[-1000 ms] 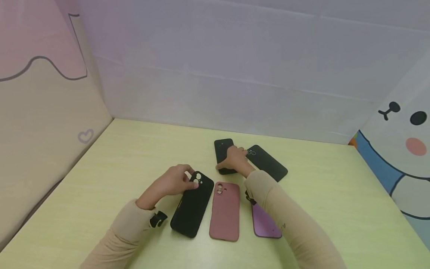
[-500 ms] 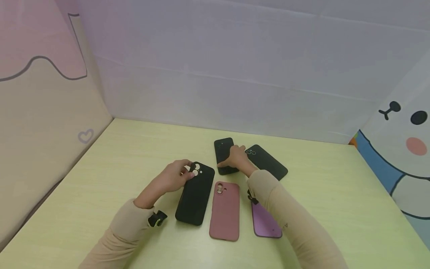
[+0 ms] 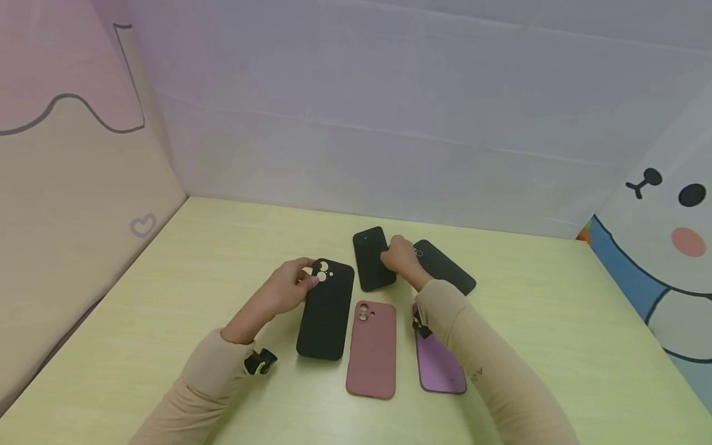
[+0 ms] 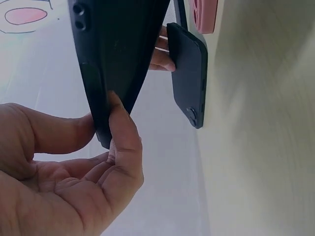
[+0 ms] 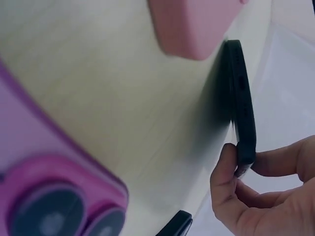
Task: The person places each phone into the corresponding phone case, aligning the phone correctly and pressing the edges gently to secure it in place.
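My left hand (image 3: 285,287) pinches a black phone case (image 3: 327,315) by its upper left edge, near two round camera cutouts. The left wrist view shows the case (image 4: 128,54) tilted up, with the thumb on one face and fingers on the other. Farther back, my right hand (image 3: 402,256) grips the right side of a black phone (image 3: 367,256). In the right wrist view that phone (image 5: 241,103) stands edge-on, one long side raised off the table, between the thumb and fingers (image 5: 224,182).
A pink phone case (image 3: 371,358) lies on the pale table (image 3: 250,235) between the arms. Under the right forearm lies a purple phone (image 3: 439,368), partly covered. Another dark phone (image 3: 447,272) lies slanted right of the right hand. A pale sheet (image 3: 389,123) rises behind the table.
My left hand has raised the black case and turned it more upright, away from me. My right hand's fingers have drawn back to the black phone's right edge, uncovering more of its back.
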`<action>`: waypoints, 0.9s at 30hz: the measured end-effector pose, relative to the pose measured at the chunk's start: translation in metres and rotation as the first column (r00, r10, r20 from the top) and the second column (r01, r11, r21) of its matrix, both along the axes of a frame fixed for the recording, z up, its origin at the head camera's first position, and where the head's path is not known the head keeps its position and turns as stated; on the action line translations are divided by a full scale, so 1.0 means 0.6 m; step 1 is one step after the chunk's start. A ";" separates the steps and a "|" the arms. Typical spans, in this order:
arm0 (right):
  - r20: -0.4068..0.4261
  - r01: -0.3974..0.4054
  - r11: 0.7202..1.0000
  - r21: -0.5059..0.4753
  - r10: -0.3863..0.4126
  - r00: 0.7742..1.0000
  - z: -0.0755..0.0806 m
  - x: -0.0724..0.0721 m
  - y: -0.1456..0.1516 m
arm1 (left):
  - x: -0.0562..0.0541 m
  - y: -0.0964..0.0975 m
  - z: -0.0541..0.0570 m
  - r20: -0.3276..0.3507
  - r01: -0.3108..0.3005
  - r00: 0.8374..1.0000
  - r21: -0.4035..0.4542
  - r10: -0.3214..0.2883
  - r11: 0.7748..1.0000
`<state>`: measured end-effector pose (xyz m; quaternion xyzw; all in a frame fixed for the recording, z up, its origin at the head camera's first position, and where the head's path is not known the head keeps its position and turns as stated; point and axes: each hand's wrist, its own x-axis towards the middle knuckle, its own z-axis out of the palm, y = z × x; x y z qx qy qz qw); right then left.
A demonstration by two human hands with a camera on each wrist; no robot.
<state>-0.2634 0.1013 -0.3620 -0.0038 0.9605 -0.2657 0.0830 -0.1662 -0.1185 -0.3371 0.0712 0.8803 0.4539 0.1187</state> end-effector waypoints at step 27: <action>0.291 0.257 0.814 -0.521 -0.113 0.950 0.014 0.010 0.011 | -0.006 -0.004 0.007 0.041 -0.113 0.993 0.131 0.109 0.985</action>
